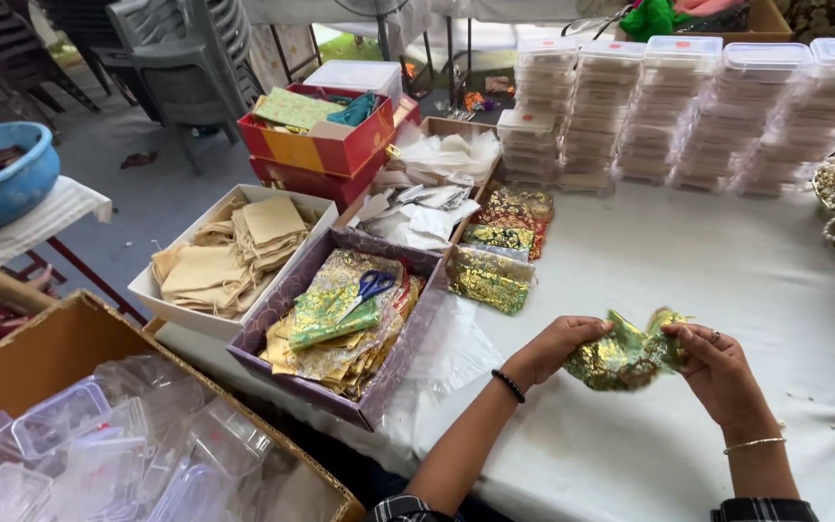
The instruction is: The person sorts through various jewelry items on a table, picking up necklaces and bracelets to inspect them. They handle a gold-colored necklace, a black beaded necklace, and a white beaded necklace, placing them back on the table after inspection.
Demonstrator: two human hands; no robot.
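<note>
Green-gold brocade pouch (623, 356) — shimmery, crumpled, mouth puckered. Left hand (558, 346) and right hand (717, 372) pinch opposite edges above white tablecloth (649, 271) — smooth, matte.

White-clothed table (688, 290) bears boxes (234, 256) (open) and stacked containers (688, 106).

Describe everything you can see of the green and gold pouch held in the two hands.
The pouch is small, of shiny green fabric with a gold pattern, crumpled and limp. It hangs just above the white tablecloth, gripped at its left end by the left hand and at its right end by the right hand.
</note>
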